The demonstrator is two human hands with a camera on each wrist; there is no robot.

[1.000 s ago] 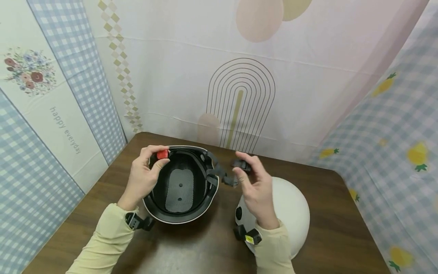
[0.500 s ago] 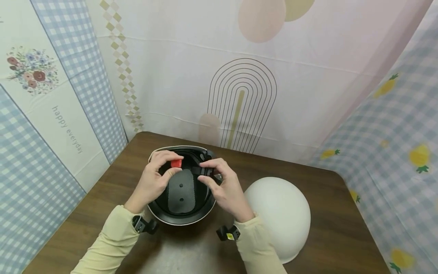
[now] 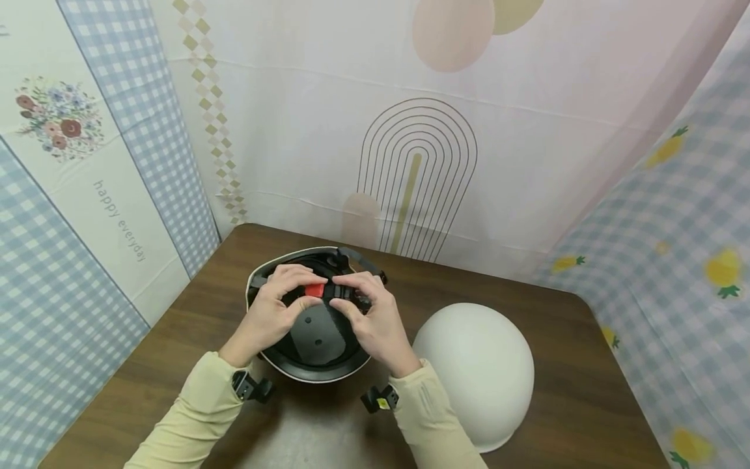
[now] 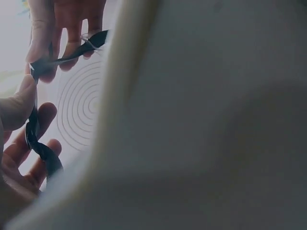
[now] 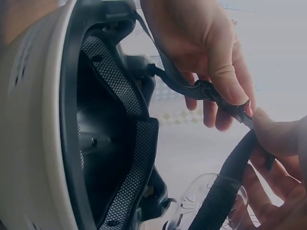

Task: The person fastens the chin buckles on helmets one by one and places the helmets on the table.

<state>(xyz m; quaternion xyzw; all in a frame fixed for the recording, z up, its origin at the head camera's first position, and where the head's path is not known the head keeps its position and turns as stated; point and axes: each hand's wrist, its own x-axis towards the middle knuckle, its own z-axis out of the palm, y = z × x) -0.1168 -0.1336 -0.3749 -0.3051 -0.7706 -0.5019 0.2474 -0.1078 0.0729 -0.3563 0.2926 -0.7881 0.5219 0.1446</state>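
A helmet lies upside down, its black padded inside facing up. Over its opening, my left hand pinches a red buckle piece between thumb and fingers. My right hand pinches the black buckle piece on the other strap end, and the two pieces meet end to end. In the right wrist view a black strap runs down from the buckle past a clear plastic piece. The pale helmet shell blurs across most of the left wrist view.
A smooth white dome sits rounded side up on the brown wooden table, right of the helmet and close to my right forearm. Patterned cloth hangs behind and along both sides.
My right hand has brought the black buckle piece leftward over the helmet. My left hand has moved slightly right with the red piece, and the two pieces now meet.
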